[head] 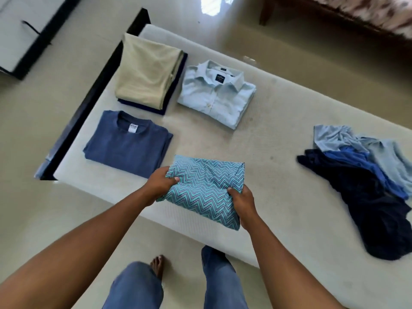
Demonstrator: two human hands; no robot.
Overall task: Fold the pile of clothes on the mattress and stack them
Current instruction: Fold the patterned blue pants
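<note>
Two edges of the zigzag cloth (205, 188) were pinched by left hand (159, 182) and right hand (244, 201), seemingly to hold its folds flat; the pile (361, 181) lay well apart.

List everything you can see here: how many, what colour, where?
mattress: one, cream, on the floor
beige garment: one, folded, far left
navy garment: one, folded, under the beige garment
collared shirt: one, pale blue, folded, right of that stack
T-shirt: one, slate blue, folded, near left
zigzag garment: one, teal, folded, near edge
unfolded pile: one, pale blue, royal blue and navy, right side
black frame: one, along the mattress's left edge
wooden furniture: one, dark brown, top right
left hand: one, grips the zigzag garment's left side
right hand: one, grips its right side
legs: two, blue jeans, bottom
bare foot: one, between the legs
</note>
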